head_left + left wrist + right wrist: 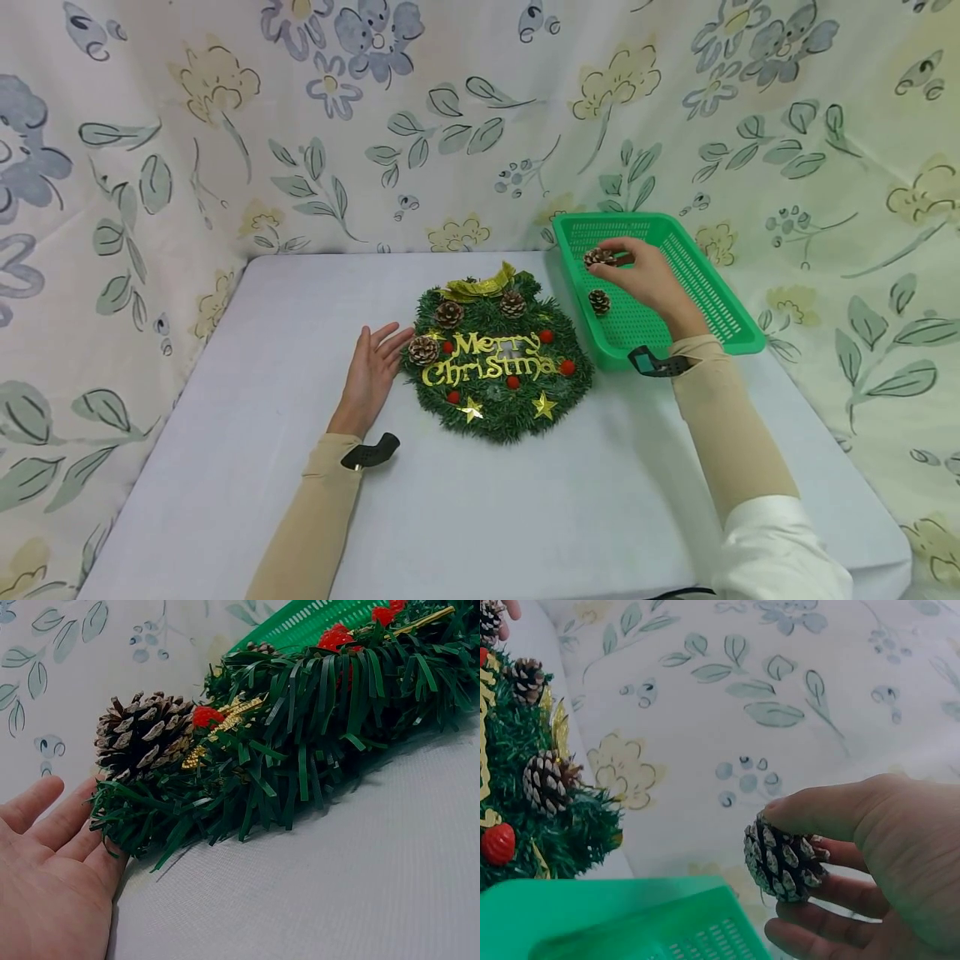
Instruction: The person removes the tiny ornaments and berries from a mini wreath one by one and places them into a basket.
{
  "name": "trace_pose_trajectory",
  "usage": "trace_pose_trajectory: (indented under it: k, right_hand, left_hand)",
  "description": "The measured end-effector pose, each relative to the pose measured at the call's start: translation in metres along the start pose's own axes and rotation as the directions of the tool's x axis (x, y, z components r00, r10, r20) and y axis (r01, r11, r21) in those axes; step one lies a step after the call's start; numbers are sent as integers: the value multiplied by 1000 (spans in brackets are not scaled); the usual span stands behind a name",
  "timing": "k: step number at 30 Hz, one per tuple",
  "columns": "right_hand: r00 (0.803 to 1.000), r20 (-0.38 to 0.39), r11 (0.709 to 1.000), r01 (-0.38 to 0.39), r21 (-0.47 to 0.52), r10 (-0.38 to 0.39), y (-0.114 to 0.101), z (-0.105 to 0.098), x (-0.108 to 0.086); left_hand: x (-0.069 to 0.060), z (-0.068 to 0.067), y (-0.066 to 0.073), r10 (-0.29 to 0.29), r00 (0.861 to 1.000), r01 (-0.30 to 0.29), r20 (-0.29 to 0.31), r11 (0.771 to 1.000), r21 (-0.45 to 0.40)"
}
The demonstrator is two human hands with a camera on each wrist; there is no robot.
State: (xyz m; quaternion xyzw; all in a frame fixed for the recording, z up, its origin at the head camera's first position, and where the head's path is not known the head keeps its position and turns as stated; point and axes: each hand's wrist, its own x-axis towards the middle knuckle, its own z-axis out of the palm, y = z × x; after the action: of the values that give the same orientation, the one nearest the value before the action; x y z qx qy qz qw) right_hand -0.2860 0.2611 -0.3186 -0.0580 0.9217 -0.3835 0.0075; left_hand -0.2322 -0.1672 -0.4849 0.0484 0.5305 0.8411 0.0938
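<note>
My right hand (647, 271) pinches a pine cone (600, 259) between thumb and fingers over the left part of the green basket (615, 358); the right wrist view shows this cone (780, 859) upright in the fingers (847, 889). Palm up with relaxed fingers, my left hand (371, 371) rests at the left edge of the green wreath (495, 421), its fingertips against the greenery below a pine cone (142, 739). Gold "Merry Christmas" lettering (491, 367), red berries, gold stars, a gold ribbon (480, 287) and several pine cones decorate the wreath.
Another pine cone (598, 302) lies in the basket, below the held one. The basket stands at the right rear of the white-covered table (495, 517), touching or close beside the wreath. A floral curtain (450, 117) hangs behind the table. A dark cable shows at the front edge.
</note>
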Motion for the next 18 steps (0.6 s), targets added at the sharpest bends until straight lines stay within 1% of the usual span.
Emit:
trace_pose_trajectory:
  k: [6, 18]
  right_hand:
    - [999, 3, 999, -33, 14, 33, 7, -2, 1]
    - [998, -5, 998, -63, 17, 63, 22, -3, 8]
  left_hand:
    - [0, 0, -1, 2, 1000, -2, -5, 1000, 6]
    - [1, 0, -2, 0, 1000, 0, -9, 1000, 7]
